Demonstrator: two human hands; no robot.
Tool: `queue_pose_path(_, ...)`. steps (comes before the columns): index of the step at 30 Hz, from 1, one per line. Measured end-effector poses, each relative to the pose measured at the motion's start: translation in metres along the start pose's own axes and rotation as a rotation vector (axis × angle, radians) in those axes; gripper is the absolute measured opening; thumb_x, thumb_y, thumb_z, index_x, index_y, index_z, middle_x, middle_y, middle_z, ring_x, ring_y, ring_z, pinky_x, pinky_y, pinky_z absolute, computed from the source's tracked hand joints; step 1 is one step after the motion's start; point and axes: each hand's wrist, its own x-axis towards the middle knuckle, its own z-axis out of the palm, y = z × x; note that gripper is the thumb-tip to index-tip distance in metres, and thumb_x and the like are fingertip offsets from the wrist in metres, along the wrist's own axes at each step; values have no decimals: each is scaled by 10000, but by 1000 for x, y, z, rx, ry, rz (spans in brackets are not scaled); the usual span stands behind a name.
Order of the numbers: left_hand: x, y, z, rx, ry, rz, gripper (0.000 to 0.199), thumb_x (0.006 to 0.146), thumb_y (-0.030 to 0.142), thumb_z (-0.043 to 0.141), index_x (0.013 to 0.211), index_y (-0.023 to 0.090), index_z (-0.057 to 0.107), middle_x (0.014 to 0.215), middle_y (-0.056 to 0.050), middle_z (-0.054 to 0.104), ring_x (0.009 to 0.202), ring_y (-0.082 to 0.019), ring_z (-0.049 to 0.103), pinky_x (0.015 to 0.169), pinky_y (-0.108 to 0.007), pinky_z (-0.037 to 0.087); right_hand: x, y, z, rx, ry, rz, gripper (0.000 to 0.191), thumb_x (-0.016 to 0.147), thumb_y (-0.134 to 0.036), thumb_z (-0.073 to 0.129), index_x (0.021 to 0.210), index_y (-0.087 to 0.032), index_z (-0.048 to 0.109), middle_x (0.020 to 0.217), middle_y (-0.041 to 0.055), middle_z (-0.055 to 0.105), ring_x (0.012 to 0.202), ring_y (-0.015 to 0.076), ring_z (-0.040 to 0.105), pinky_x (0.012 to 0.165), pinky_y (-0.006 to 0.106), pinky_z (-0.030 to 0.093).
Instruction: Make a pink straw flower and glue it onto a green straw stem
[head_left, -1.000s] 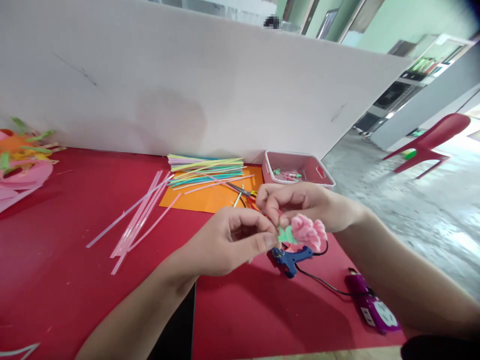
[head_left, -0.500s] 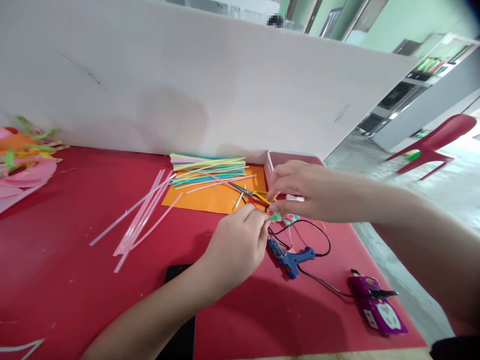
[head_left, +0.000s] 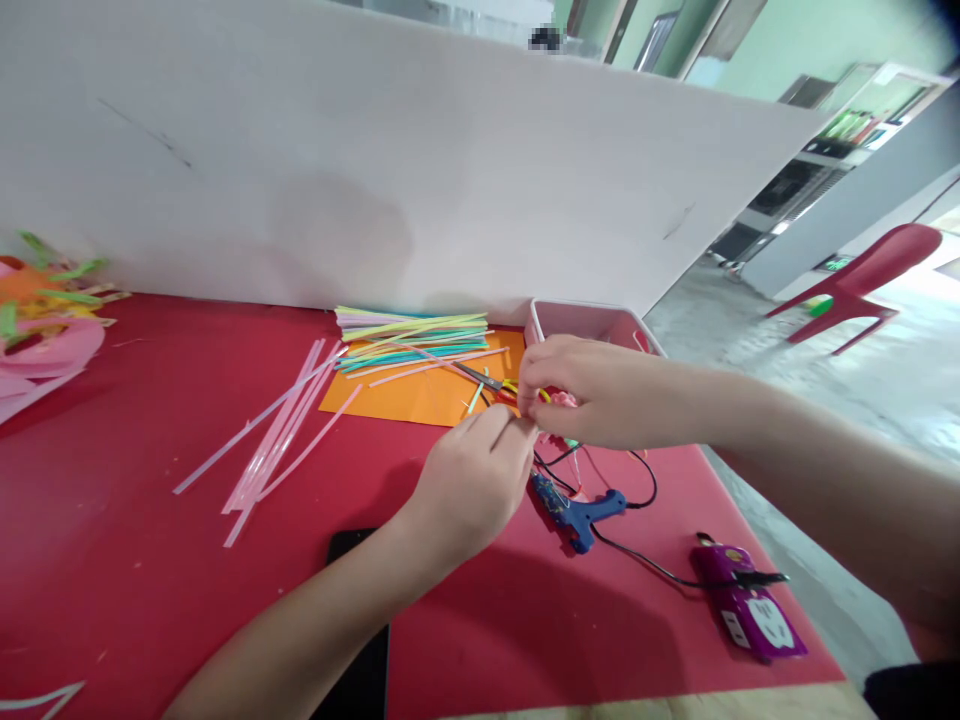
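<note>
The two bare hands met above the red desk (head_left: pixel 180 590), fingertips touching or nearly so. The right hand (head_left: pixel 604 395) reached in from the side, its grip clamped on a fluffy pink piece (head_left: pixel 562 398) that showed between its thumb and curled fingers, mostly hidden. The left hand (head_left: pixel 469 485) had its grip together too, though whatever lay between its fingertips was hidden. Just below the fingers a blue glue gun (head_left: pixel 579 515) lay on the desk, its black cord (head_left: pixel 649 563) running toward a purple socket block (head_left: pixel 750 605) near the desk's edge. Beyond the hands, scissors (head_left: pixel 487 380) lay partly on an orange sheet (head_left: pixel 390 398), which also bore a bundle of coloured strips (head_left: pixel 416 332). Loose pink strips (head_left: pixel 281 440) were spread to the left of the sheet. A pale pink basket (head_left: pixel 585 318) stood behind the right hand, near a white panel (head_left: pixel 300 150). A black slab (head_left: pixel 364 640) lay partly under the left forearm.
</note>
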Motion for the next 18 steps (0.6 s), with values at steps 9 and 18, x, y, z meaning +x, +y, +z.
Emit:
queue_pose_path(9,-1,-2,4,-158,-13,-220,143,923,170,514,819,178,612,708,-26,633,617,-148,594,560,-253,432,-5,-19,5,-213,86,34,185,845,-186,498,811,-163,678,892,94,638,905,246,553,895,433,441)
queue_pose_path(18,5,-17,-3,-147,113,-137,102,935,147,536,918,160,636,821,-54,703,734,-157,657,673,-255,505,-17,-29,5,-247,269,38,161,851,-211,526,910,-156,665,1149,146,577,1183,321,473,997,492,430)
